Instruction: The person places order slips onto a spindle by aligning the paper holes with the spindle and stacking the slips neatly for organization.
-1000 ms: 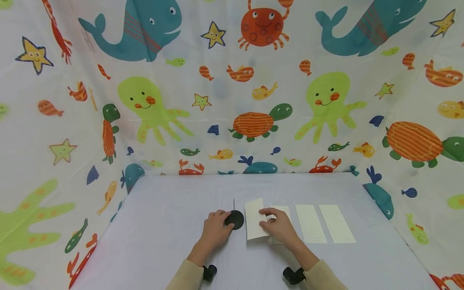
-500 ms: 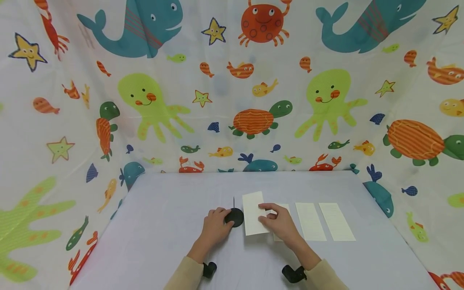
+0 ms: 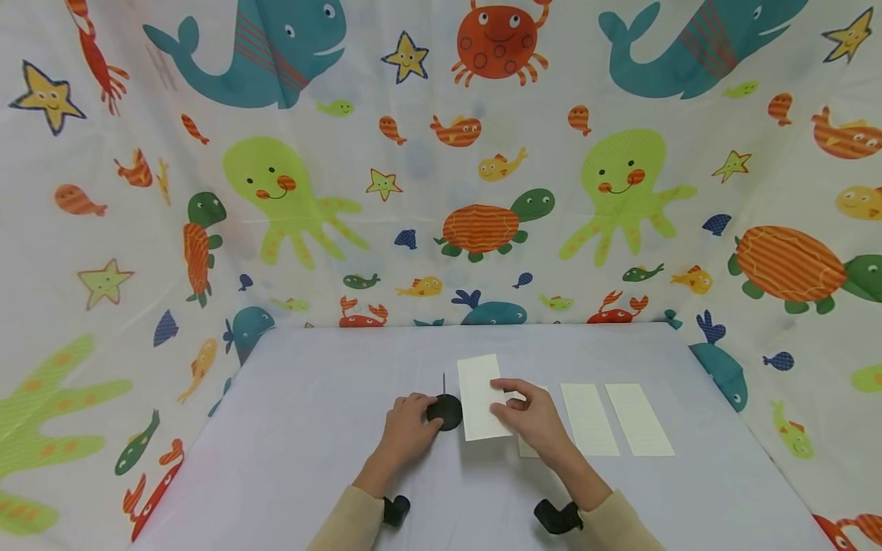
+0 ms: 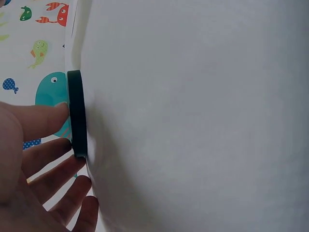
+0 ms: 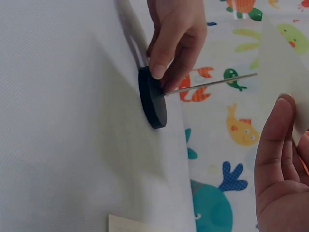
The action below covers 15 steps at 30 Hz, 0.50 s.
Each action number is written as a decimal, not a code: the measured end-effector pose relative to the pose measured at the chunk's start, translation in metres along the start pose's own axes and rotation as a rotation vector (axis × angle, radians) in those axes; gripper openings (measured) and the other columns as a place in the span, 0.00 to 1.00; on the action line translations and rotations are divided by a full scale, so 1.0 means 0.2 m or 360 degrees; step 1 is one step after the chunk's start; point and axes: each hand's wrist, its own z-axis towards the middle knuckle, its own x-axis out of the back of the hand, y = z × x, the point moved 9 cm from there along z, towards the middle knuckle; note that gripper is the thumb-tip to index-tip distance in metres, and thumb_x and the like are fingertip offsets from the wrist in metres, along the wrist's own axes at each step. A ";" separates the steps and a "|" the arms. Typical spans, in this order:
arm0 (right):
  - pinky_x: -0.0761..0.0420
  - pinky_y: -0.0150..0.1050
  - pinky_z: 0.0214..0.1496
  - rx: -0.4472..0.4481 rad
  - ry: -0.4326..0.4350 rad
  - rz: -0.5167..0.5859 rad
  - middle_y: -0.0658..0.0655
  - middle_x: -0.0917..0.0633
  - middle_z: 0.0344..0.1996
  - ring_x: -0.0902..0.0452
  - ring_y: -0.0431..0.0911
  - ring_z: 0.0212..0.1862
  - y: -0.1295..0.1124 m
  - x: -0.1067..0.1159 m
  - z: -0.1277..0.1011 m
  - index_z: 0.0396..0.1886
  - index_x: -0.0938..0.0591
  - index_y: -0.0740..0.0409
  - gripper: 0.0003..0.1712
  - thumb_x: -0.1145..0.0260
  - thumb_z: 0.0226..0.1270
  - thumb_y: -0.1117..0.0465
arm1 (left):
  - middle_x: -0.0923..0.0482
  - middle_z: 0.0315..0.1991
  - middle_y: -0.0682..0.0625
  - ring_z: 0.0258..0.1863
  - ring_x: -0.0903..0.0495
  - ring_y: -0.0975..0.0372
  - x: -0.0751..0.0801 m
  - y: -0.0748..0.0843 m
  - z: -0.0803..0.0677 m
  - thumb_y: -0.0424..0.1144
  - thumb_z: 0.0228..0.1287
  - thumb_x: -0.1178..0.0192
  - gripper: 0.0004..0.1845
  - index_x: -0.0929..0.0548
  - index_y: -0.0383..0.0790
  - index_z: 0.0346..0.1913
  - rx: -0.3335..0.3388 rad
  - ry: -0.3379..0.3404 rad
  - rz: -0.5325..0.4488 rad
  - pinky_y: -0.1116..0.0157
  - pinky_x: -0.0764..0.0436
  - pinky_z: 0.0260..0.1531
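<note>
While the left hand [image 3: 408,428] steadies a black disc base [image 3: 445,414], the right hand [image 3: 534,422] holds a paper slip [image 3: 478,396] just to the right of the base's pin [image 3: 444,382].

Starting at the left, the left hand's fingers curl onto the rim of the disc, a flat, matte black puck lying on the white tablecloth [image 3: 310,428], thumb on one side and fingertips on the other. A thin metal pin stands upright from its centre. Immediately to its right the cream slip is lifted off the cloth, its long axis running away from the person, pinched at its right edge between the right thumb and fingers. The slip looks thin, stiff and smooth. It is the right hand that is nearer it. Further right, a partly hidden slip [image 3: 527,448] lies under that hand, then two more slips [image 3: 588,419] lie flat, side by side.
</note>
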 end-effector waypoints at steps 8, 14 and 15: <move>0.21 0.29 0.37 -0.0004 -0.0011 0.0083 0.58 0.17 0.56 0.23 0.46 0.36 -0.03 -0.01 0.00 0.56 0.15 0.58 0.21 0.26 0.62 0.69 | 0.17 0.52 0.40 0.54 0.22 0.44 0.01 -0.04 0.01 0.38 0.65 0.34 0.17 0.15 0.34 0.54 0.0078 0.0023 -0.0158 0.44 0.24 0.53; 0.20 0.29 0.39 -0.0001 -0.0030 0.0136 0.57 0.17 0.57 0.23 0.48 0.38 -0.05 -0.02 0.00 0.56 0.15 0.59 0.21 0.26 0.62 0.68 | 0.18 0.50 0.42 0.52 0.20 0.48 0.04 -0.04 0.02 0.39 0.70 0.37 0.15 0.16 0.35 0.54 0.0176 0.0036 -0.0321 0.48 0.22 0.52; 0.20 0.29 0.39 0.0000 -0.0030 0.0140 0.57 0.17 0.57 0.23 0.48 0.38 -0.05 -0.03 0.00 0.56 0.15 0.59 0.21 0.26 0.63 0.68 | 0.18 0.50 0.42 0.51 0.20 0.50 0.05 -0.03 0.02 0.39 0.70 0.38 0.15 0.16 0.36 0.55 0.0198 0.0041 -0.0345 0.48 0.21 0.51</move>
